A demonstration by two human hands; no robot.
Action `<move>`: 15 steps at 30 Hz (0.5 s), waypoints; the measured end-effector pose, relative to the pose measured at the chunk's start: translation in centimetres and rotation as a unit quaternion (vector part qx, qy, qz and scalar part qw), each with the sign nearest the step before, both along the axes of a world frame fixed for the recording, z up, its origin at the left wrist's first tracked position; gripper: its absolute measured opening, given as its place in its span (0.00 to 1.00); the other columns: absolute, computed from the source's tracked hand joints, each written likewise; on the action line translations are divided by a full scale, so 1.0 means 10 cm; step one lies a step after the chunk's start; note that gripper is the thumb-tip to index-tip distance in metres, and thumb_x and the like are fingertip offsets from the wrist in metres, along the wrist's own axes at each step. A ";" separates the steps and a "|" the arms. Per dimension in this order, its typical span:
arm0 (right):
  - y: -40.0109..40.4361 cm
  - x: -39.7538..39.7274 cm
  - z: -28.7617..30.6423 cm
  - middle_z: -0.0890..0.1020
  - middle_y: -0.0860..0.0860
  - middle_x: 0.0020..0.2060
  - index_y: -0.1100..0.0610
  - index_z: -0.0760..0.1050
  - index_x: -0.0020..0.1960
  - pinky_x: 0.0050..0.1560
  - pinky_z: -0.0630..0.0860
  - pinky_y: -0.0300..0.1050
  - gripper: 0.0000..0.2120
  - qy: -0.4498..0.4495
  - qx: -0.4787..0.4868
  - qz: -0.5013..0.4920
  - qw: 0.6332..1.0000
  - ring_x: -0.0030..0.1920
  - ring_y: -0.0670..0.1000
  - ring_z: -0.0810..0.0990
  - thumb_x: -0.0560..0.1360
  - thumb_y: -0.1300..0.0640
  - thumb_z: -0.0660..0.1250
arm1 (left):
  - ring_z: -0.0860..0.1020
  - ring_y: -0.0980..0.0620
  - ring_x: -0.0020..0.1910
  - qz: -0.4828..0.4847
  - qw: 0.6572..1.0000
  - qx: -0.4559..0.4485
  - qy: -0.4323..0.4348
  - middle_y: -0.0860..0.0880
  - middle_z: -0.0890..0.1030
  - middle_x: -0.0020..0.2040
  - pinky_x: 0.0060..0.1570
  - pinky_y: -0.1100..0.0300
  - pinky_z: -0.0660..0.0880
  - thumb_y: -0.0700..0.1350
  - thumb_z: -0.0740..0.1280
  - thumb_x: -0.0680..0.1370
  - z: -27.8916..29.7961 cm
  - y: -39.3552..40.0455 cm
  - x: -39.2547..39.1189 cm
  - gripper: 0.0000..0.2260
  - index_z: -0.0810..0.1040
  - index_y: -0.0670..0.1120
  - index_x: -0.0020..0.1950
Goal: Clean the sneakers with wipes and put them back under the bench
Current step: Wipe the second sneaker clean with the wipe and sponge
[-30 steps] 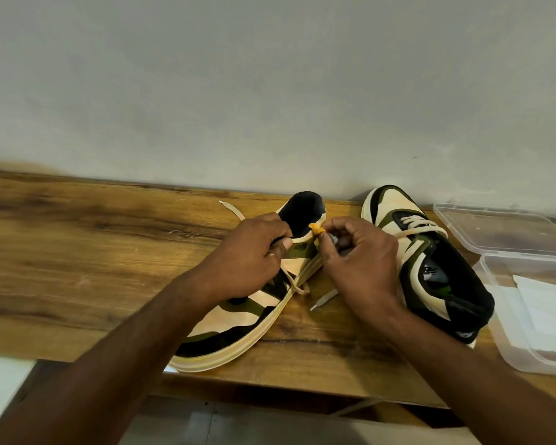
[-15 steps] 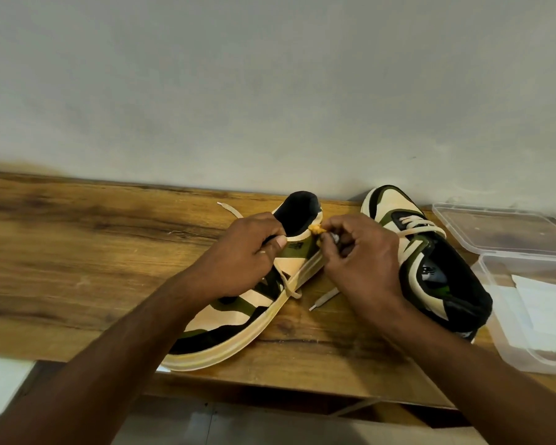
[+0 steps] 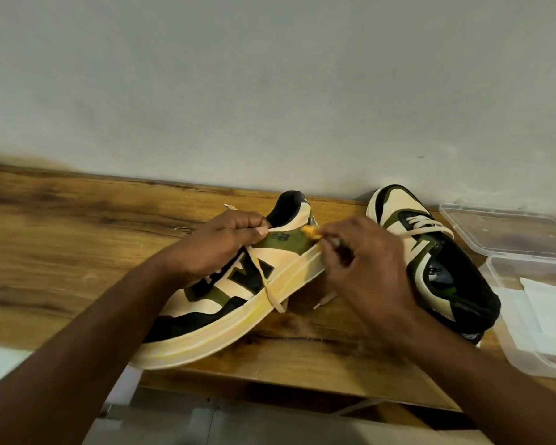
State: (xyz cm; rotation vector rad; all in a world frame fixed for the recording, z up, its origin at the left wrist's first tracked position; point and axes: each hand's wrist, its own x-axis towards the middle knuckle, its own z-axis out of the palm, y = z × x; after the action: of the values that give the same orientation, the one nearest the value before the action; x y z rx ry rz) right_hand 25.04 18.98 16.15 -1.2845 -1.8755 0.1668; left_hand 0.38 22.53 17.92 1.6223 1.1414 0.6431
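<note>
1. Head view: the left hand (image 3: 225,242) grips the collar of the near sneaker (image 3: 225,303), tilting it on the bench (image 3: 61,245) so its side faces up.
2. The right hand (image 3: 363,268) pinches a small orange piece (image 3: 312,232) against this sneaker's heel, probably to rub dirt.
3. The second sneaker (image 3: 430,261) stands just right of it, and beyond that the open wipes box (image 3: 533,316).

The near sneaker (image 3: 238,297) has slid toward 7 o'clock, its toe now past the surface (image 3: 77,239) edge, tipped more onto its side.
</note>
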 end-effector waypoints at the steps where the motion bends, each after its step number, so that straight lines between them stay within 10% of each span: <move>1: 0.07 0.05 -0.01 0.85 0.50 0.48 0.56 0.86 0.55 0.47 0.83 0.48 0.10 0.012 -0.008 -0.026 1.000 0.45 0.47 0.82 0.74 0.64 0.75 | 0.80 0.42 0.48 -0.005 1.000 -0.005 -0.001 0.32 0.81 0.51 0.54 0.46 0.75 0.43 0.60 0.87 0.00 0.00 -0.01 0.13 0.81 0.37 0.56; 10: -0.31 -0.29 0.03 0.83 0.49 0.53 0.56 0.83 0.60 0.50 0.78 0.28 0.14 -0.027 0.003 0.074 0.997 0.49 0.42 0.79 0.75 0.64 0.75 | 0.80 0.45 0.46 -0.003 1.000 -0.009 0.016 0.38 0.82 0.46 0.53 0.48 0.74 0.45 0.61 0.87 0.03 0.01 -0.02 0.14 0.81 0.37 0.54; 15: -0.13 -0.18 0.04 0.83 0.50 0.51 0.57 0.84 0.58 0.48 0.82 0.38 0.12 -0.018 0.021 0.057 0.998 0.48 0.46 0.81 0.76 0.66 0.74 | 0.78 0.46 0.45 -0.010 1.000 -0.007 0.023 0.43 0.81 0.44 0.52 0.47 0.73 0.43 0.59 0.87 0.04 0.01 -0.01 0.13 0.80 0.38 0.52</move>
State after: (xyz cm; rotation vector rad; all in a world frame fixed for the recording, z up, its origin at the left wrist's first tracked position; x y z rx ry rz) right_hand 23.26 17.72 16.51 -1.1604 -1.9724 0.1641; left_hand 0.24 22.60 18.34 1.6412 1.1601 0.5863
